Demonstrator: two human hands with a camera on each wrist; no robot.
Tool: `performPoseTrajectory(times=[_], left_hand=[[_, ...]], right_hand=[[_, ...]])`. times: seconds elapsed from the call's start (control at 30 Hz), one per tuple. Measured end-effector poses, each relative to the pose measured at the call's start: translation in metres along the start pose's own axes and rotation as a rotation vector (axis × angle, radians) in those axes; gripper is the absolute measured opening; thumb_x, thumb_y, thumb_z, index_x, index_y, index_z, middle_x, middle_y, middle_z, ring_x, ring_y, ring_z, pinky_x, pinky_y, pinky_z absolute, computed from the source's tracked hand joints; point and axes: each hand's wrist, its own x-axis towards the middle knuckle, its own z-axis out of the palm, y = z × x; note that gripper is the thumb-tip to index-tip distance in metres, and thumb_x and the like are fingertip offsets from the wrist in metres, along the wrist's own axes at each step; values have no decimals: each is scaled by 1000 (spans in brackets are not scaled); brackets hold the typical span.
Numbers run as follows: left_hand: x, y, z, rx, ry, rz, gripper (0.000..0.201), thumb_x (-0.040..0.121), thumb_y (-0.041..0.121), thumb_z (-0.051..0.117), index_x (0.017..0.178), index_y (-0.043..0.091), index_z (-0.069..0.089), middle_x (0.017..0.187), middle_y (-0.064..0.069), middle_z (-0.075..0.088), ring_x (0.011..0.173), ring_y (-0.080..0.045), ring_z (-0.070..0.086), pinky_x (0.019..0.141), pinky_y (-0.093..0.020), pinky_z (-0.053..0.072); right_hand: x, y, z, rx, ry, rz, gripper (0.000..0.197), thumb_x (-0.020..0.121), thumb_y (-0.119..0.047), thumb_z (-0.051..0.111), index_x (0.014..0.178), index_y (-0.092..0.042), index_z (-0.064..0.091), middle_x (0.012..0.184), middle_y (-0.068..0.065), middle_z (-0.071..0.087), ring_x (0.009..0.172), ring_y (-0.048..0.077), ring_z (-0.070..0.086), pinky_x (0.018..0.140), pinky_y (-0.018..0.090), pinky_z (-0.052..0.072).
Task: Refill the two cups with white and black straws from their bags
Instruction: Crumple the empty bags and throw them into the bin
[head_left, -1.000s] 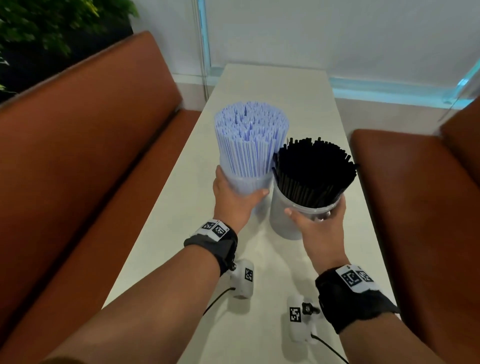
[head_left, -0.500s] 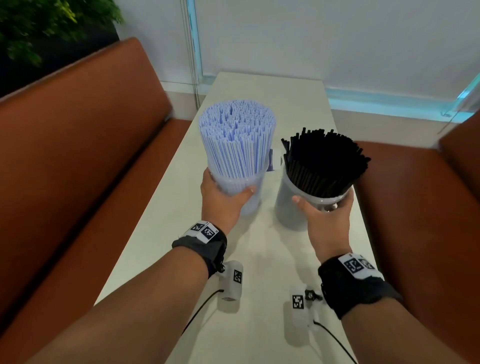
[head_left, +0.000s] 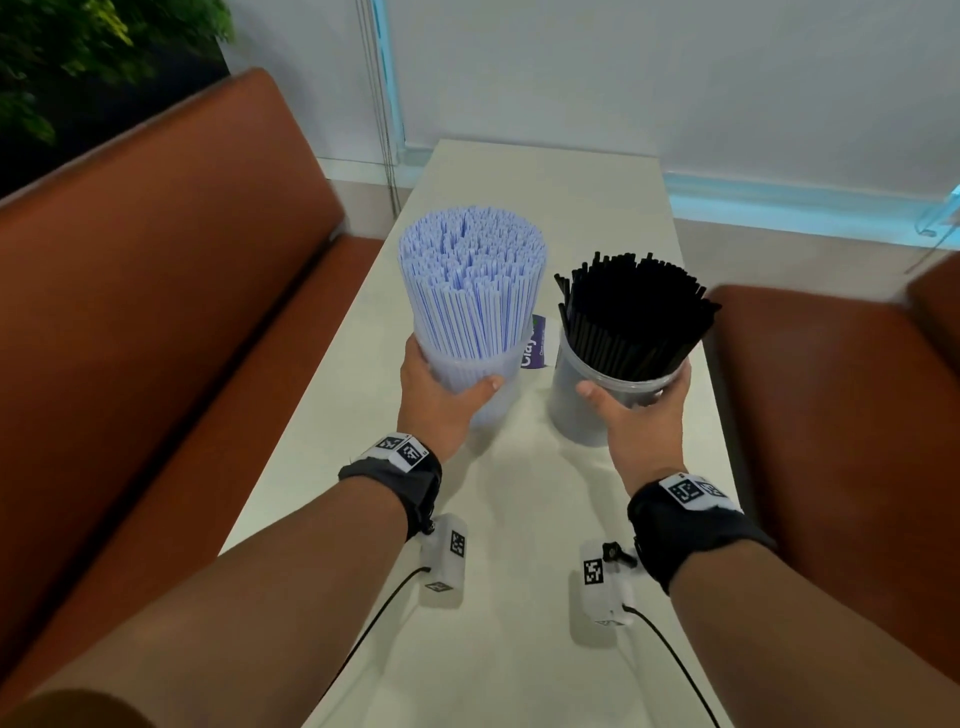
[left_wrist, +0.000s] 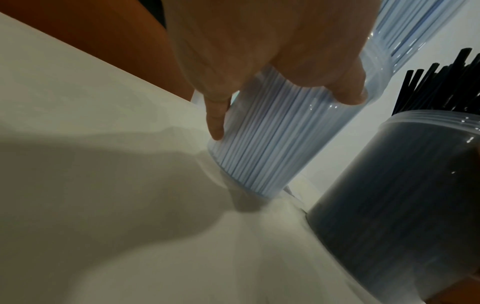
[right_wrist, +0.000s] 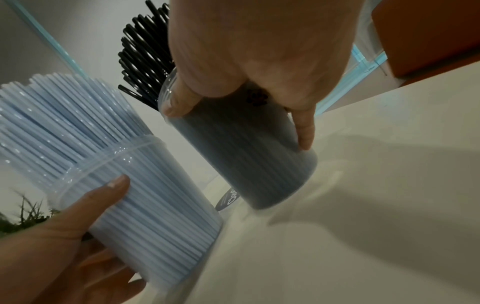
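Two clear plastic cups stand side by side on the long white table (head_left: 519, 493). The left cup (head_left: 491, 387) is packed with white straws (head_left: 472, 280), and my left hand (head_left: 441, 400) wraps round its side, thumb on the front. The right cup (head_left: 576, 410) is full of black straws (head_left: 631, 306), with my right hand (head_left: 639, 410) curled round its rim and side. In the left wrist view the fingers (left_wrist: 217, 121) lie along the white-straw cup (left_wrist: 262, 148). In the right wrist view the thumb and fingers (right_wrist: 303, 131) clasp the dark cup (right_wrist: 246, 156).
A purple-and-white packet (head_left: 537, 345) shows between and behind the cups. Brown leather benches (head_left: 156, 322) flank the narrow table on both sides. Two small white tagged devices (head_left: 444, 558) with cables lie on the table near my wrists. A plant (head_left: 78, 57) is at the far left.
Both cups have drawn slightly apart, with the white-straw cup shifted left. The packet behind them has come into sight. Both hands keep their hold.
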Motion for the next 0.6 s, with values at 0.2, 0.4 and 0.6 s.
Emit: performPoseTrajectory(times=[0.2,0.4,0.6], left_hand=[[-2,5,-6,32,-79,-53,100,68,34,86,148,37,27,143,18,46,131,-2,45,114,-43,41],[0,10,-9,109,-50,-62,104,58,38,92,145,30,34,141,4,46,128,-16,48,106,-42,47],[-3,10,-6,53,-53,-46,94,68,24,91,141,39,34,134,24,49,113,18,48,85,-3,45]], right_hand=[[-5,10,-9,-74,-30,24,98,72,-15,86,148,-43,31,138,-19,51,119,-9,52,95,11,48],[-14,11,-8,-275,38,163,124,61,-32,96,155,-41,16,148,0,31,127,4,34,102,28,34],[-9,3,-10,-99,-64,114,104,68,-14,92,148,-40,31,140,-19,53,121,-5,53,98,21,48]])
